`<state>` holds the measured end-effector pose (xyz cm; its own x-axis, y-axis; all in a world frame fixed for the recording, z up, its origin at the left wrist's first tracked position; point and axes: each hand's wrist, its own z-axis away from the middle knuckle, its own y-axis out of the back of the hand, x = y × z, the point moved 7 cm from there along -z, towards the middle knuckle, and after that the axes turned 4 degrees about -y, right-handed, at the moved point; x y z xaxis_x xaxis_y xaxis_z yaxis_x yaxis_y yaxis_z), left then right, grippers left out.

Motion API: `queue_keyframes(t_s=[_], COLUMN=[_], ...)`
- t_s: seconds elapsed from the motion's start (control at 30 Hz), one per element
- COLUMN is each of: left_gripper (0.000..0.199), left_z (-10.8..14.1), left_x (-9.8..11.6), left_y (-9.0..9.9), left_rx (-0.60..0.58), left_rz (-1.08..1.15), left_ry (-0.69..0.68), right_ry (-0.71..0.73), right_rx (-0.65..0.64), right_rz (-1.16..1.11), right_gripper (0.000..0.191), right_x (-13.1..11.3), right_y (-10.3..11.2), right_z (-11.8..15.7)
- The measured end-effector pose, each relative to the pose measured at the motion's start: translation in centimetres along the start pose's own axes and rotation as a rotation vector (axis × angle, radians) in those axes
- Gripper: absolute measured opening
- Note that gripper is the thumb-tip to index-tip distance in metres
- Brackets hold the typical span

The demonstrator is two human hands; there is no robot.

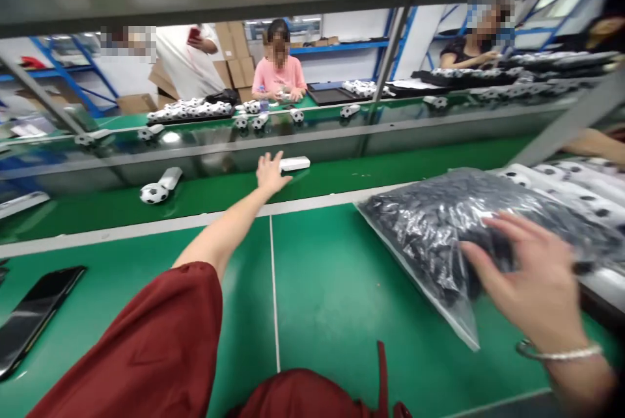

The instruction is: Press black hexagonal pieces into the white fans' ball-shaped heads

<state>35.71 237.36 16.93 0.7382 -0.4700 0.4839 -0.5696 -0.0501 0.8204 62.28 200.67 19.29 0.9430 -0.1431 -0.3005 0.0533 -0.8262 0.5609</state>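
White piece [297, 163] lies on the green belt [342, 178] beside your wide-spread left hand [271, 174]; contact is unclear. Close evenly around its sides. Your open right hand [541, 275] is at the plastic bag [415, 222].

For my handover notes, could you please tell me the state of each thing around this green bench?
Clear bag, full of dark parts, closure unclear
White piece, lying on green strip
Football-patterned item, lying on green strip
Phone, flat, screen dark
Left hand, open at white piece
Right hand, open by clear bag
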Motion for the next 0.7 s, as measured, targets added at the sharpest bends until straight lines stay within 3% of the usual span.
queue_keyframes(t_s=[0.13,0.3,0.37,0.5,0.7], left_gripper=[0.069,0.055,0.052,0.048,0.048], left_z=[-2.8,-1.4,0.6,6.5,17.0], left_x=[-2.4,-0.7,0.3,1.2,-0.9], left_y=[-1.6,-2.4,-1.4,2.8,8.1], left_rx=[-0.134,-0.155,-0.142,-0.096,-0.123], left_rz=[-0.095,-0.202,-0.235,-0.383,-0.585], left_ry=[0.042,-0.038,-0.076,-0.129,-0.083], right_ry=[0.177,0.284,0.307,0.354,0.349], right_rx=[-0.192,-0.482,-0.566,-0.646,-0.663], right_rz=[-0.020,0.319,0.416,0.480,0.367], right_gripper=[0.029,0.035,0.036,0.008,0.019], right_x=[-5.5,-8.1,-9.0,-10.3,-9.5], right_y=[-1.1,-4.3,-5.5,-7.7,-8.7], right_z=[0.0,0.2,0.4,0.9,1.0])
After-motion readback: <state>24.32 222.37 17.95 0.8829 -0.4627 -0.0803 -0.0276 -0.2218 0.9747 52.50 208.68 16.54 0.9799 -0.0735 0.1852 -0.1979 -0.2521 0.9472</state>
